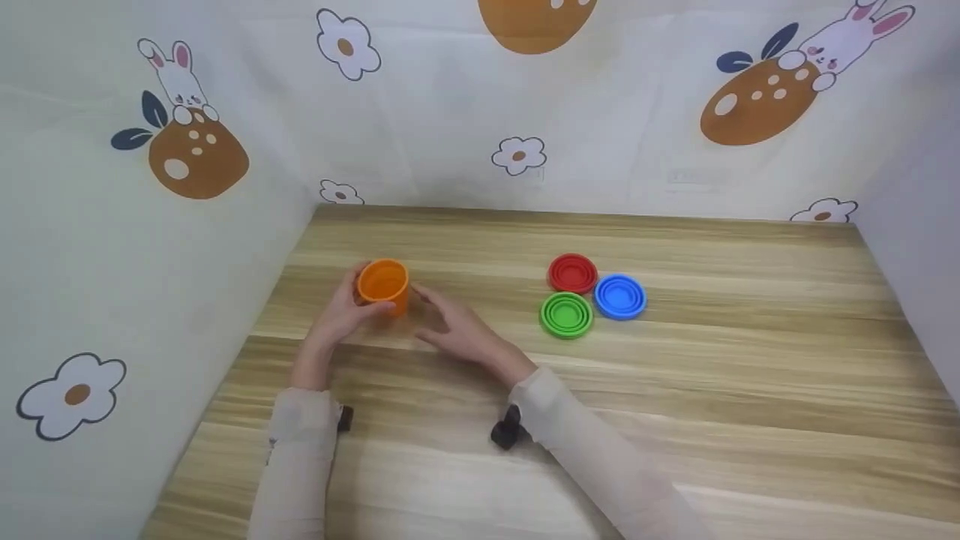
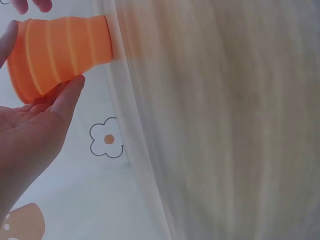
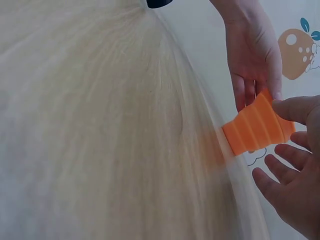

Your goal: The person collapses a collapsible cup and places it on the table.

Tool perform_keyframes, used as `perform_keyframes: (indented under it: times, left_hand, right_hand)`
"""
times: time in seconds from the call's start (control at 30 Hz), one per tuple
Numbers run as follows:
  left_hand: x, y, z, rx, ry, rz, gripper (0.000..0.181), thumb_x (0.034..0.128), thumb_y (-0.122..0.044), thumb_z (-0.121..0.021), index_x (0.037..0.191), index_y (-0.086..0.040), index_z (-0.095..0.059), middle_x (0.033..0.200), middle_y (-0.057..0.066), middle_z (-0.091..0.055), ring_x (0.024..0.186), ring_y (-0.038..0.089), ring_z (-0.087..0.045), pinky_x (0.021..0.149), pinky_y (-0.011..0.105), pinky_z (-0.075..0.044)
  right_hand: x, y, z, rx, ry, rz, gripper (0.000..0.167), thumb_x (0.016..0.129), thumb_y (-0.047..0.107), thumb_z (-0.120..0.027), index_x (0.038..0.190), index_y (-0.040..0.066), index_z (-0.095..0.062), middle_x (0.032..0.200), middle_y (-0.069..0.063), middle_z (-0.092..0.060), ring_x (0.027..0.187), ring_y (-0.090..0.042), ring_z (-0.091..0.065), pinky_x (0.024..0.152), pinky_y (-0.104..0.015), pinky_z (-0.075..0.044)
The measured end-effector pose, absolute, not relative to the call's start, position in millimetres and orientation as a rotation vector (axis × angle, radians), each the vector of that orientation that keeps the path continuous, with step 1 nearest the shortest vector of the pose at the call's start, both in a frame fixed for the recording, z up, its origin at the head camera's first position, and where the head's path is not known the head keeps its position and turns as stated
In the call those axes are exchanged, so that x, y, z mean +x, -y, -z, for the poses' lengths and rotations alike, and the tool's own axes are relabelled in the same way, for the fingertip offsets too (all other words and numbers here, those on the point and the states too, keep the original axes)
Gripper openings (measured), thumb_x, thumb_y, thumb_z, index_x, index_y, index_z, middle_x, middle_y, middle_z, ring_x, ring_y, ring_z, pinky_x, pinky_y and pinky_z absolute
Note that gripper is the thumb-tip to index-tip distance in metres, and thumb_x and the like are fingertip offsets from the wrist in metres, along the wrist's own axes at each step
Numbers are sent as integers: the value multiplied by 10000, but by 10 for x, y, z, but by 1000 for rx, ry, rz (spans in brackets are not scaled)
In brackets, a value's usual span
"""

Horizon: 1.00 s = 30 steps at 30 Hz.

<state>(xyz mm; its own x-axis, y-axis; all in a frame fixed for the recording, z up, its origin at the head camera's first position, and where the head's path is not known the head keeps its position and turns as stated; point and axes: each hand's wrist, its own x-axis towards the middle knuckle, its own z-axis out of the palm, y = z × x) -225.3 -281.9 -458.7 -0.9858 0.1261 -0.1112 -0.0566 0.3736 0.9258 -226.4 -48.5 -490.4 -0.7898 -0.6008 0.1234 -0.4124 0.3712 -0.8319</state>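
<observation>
An orange collapsible cup (image 1: pixel 384 282) stands extended and upright, mouth up, on the left part of the table. My left hand (image 1: pixel 343 313) holds it from the left side, thumb in front and fingers curved behind. Ridged rings show along the cup's wall (image 2: pixel 65 52) in the left wrist view, with its narrow end at the tabletop. To the right of the cup, my right hand (image 1: pixel 463 330) is apart from it, fingers spread and pointing at it. In the right wrist view the right hand (image 3: pixel 297 182) has its fingers loosely extended near the cup (image 3: pixel 257 125).
Three collapsed cups lie flat together right of the hands: red (image 1: pixel 572 274), blue (image 1: pixel 620 297) and green (image 1: pixel 567 315). The wood-grain table (image 1: pixel 720 360) meets a patterned wall covering (image 1: pixel 435 127) behind and at the left. Both wrists wear black devices.
</observation>
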Motion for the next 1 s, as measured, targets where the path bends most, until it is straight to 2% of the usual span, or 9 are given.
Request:
perform_keyframes:
  times: [0.5, 0.77, 1.0]
  left_hand:
    - [-2249, 2717, 4557, 106, -2528, -1657, 828, 887, -150, -751, 1520, -9, -237, 1547, 215, -349, 1441, 363, -357, 1243, 508, -257]
    - [-2257, 2610, 4491, 123, -2552, -1653, 786, 881, -134, -756, 1486, 38, -285, 1505, 246, -405, 1411, 382, -394, 1236, 511, -265]
    - [-2269, 2530, 4462, 132, -2566, -1622, 809, 883, -180, -761, 1503, 13, -279, 1518, 226, -402, 1412, 369, -402, 1233, 506, -281]
  right_hand:
    - [-2238, 413, 4837, -910, -2395, 1444, 714, 951, 208, -670, 1565, 211, -307, 1605, -26, -371, 1453, -202, -407, 1222, -382, -324]
    - [-2224, 309, 4803, -886, -2392, 1465, 708, 956, 244, -667, 1566, 217, -308, 1582, -51, -412, 1449, -246, -418, 1224, -422, -324]
    - [-2208, 210, 4775, -892, -2407, 1488, 700, 954, 229, -668, 1561, 209, -318, 1570, -59, -428, 1436, -226, -433, 1213, -416, -342]
